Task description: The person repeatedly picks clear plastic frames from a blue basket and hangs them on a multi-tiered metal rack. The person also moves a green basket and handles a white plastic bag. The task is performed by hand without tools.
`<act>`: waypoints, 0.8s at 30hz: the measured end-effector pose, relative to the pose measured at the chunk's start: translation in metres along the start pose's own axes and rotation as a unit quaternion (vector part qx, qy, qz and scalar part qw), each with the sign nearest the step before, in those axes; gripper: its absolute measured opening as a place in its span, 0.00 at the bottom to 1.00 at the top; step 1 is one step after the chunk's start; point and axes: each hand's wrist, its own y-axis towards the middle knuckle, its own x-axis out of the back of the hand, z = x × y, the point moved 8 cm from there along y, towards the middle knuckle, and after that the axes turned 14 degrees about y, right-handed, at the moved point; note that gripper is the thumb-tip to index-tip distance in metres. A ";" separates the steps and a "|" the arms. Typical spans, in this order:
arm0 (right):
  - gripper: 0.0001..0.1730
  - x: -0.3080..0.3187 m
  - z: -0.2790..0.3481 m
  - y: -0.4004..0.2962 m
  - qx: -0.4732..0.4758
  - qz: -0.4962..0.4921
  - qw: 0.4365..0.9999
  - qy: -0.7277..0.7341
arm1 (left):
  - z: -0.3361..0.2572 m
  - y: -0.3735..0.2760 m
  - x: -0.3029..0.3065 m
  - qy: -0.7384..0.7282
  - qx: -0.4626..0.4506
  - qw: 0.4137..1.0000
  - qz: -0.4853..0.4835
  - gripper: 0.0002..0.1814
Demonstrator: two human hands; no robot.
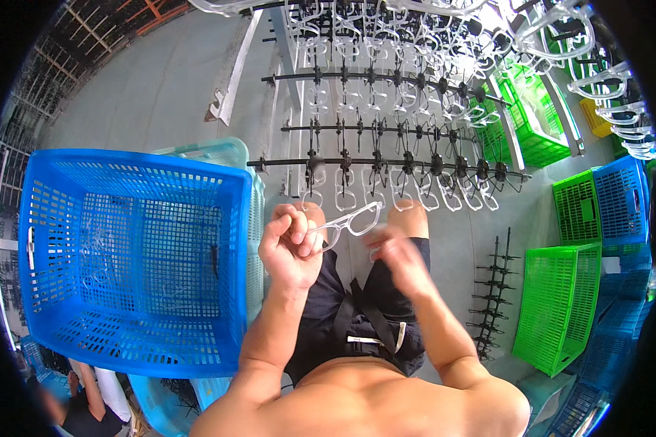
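My left hand point(293, 248) grips a clear plastic spectacle frame point(351, 222) by one end, and the front with its two rims points right. To the right of it, my right hand point(398, 257) is blurred by motion, its fingers bent. Something clear shows faintly by those fingertips, but I cannot tell whether it is held. Just beyond both hands runs a black bar point(391, 163) with clips. A row of clear spectacle frames point(345, 191) hangs from it, above my knees.
A large blue plastic crate point(246, 262) with a few clear frames inside stands left. More loaded bars point(355, 75) rise ahead. At right are a green crate point(557, 306) and a black clip bar point(493, 295) on the floor. Another person point(90, 404) is at lower left.
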 end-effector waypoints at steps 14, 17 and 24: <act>0.09 -0.081 -0.032 0.083 0.135 -0.065 0.939 0.308 | -0.019 -0.002 0.045 0.427 0.026 0.904 -0.010 0.07; 0.07 -0.060 -0.027 0.086 0.156 -0.190 0.952 0.180 | -0.061 0.009 0.064 0.697 0.069 0.713 -0.025 0.10; 0.08 -0.075 -0.043 0.118 0.165 -0.196 0.949 0.184 | -0.166 -0.014 0.394 0.810 0.184 0.406 -0.380 0.28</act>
